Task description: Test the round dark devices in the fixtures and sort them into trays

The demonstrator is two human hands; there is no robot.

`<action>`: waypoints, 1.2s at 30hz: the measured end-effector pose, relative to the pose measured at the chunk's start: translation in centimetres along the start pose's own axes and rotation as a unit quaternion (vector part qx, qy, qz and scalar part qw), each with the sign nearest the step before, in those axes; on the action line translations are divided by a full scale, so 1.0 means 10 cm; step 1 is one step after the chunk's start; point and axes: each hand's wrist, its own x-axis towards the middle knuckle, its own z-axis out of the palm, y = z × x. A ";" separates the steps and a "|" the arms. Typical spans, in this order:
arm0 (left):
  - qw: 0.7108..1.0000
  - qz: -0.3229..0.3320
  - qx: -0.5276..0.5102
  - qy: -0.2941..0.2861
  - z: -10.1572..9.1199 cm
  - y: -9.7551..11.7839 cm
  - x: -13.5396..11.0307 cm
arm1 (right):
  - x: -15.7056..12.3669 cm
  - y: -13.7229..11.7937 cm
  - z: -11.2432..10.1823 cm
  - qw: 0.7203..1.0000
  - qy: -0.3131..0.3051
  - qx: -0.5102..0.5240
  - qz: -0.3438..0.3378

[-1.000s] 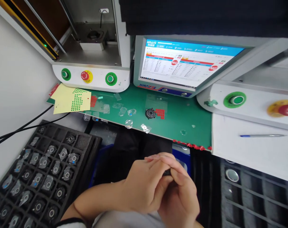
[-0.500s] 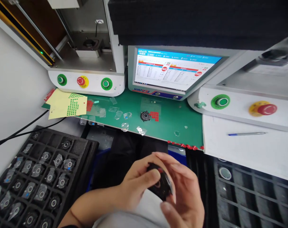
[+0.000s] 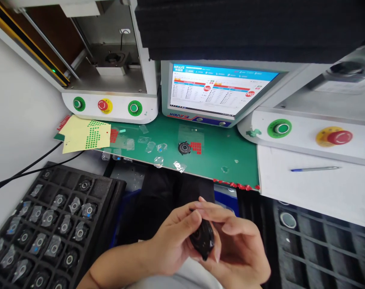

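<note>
Close to my body, both hands hold a black round watch case point(image 3: 203, 239), tilted so that its edge faces up. My left hand point(image 3: 178, 233) grips its left side, thumb pressed along the top rim. Around the right side curl the fingers of my right hand point(image 3: 241, 245), which cover part of the case. Another black watch case point(image 3: 184, 148), with a ringed centre and small lugs, lies on the green mat point(image 3: 212, 168) beside red square stickers point(image 3: 196, 148).
At left, a black foam tray point(image 3: 102, 185) holds several watch cases, many in clear film. Another compartment tray point(image 3: 309, 245) stands at right. Behind are a monitor point(image 3: 221, 94) showing "NG", button panels point(image 3: 119, 108), film scraps point(image 3: 161, 147), yellow sticker sheet point(image 3: 74, 134) and a pen point(image 3: 315, 169).
The watch case has turned to show more of its edge. My right hand has shifted slightly right, and its fingers have closed in over the top of the case.
</note>
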 end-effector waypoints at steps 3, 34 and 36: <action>1.000 -0.005 -0.013 -0.004 0.04 -0.01 -0.03 | 0.00 -0.04 0.02 1.000 0.014 0.003 0.010; 0.989 -0.093 0.084 0.077 -0.03 0.08 0.91 | 0.29 0.68 -0.33 0.982 0.168 0.005 -0.090; 0.984 -0.112 0.117 0.070 -0.05 0.09 0.98 | 0.31 0.70 -0.36 0.978 0.191 0.018 -0.085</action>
